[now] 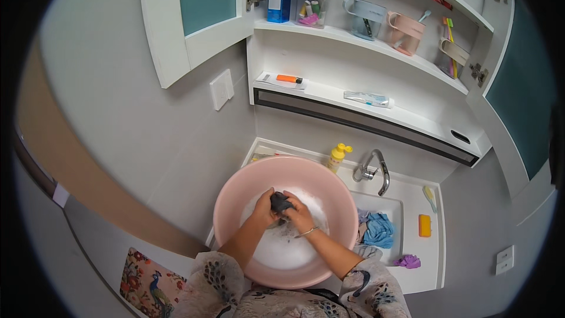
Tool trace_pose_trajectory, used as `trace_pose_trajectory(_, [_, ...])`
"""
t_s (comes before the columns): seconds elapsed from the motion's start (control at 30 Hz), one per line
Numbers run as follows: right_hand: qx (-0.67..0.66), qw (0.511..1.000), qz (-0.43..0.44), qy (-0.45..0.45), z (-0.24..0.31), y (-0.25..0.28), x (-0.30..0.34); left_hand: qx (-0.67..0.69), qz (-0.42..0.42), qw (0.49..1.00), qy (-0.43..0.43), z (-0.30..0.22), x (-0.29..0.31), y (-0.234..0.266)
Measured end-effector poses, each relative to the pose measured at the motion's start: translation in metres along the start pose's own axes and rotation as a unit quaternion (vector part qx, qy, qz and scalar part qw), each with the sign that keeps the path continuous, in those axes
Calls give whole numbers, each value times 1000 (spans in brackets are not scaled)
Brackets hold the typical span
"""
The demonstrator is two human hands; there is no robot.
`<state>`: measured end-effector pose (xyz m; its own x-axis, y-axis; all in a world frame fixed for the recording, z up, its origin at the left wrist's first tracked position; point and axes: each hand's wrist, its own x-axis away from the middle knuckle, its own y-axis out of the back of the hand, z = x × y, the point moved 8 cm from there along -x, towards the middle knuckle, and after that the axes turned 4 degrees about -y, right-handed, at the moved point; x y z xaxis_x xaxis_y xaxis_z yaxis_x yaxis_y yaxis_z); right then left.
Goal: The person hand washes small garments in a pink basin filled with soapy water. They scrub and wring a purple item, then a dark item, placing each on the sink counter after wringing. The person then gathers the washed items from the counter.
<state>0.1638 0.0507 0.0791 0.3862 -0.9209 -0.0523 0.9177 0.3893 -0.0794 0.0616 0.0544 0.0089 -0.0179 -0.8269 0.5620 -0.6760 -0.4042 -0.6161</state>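
White bathroom walls and open cabinet shelves surround you, and below them a white bench [432, 259] with a sunken sink carries a pink basin [235, 200] full of foamy water. Your left hand [263, 210] and your right hand [299, 215] meet over the middle of that basin, and each grip is pressed together on the same dark grey cloth [280, 202], which sits bunched between your fingers just above the suds. A thin bracelet [307, 232] circles your right wrist, just behind that grip. Beyond your grip, past the far rim of the basin, stand a yellow bottle [338, 156] and the chrome faucet [374, 171]. Off to the right of your right grip, blue laundry [378, 229] lies in the sink just beside the basin. Farther right on the bench lie an orange soap bar [424, 225], a pale brush [430, 197] and a purple item [408, 261] that is too small to make out. High above your grip, a shelf holds a pink cup [405, 30] and a grey cup [364, 16] with toothbrushes.
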Motion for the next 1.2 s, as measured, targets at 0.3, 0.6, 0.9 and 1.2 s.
trace_pose_trajectory(0.3, [115, 961, -240, 70, 36, 4, 35, 47, 0, 983, -179, -8, 26, -30])
trace_pose_trajectory(0.6, [276, 954, 6, -116, -13, 9, -9, -401, 4, 892, -206, -13, 11, 3])
trace_pose_trajectory(0.9, [713, 643, 139, -244, -133, 61, 0, -884, 53, 446, -126, 2, 11, 30])
trace_pose_trajectory(1.2, [367, 922, -20, -123, -107, 50, -28, -621, -43, 777, 89, 32, -39, 84])
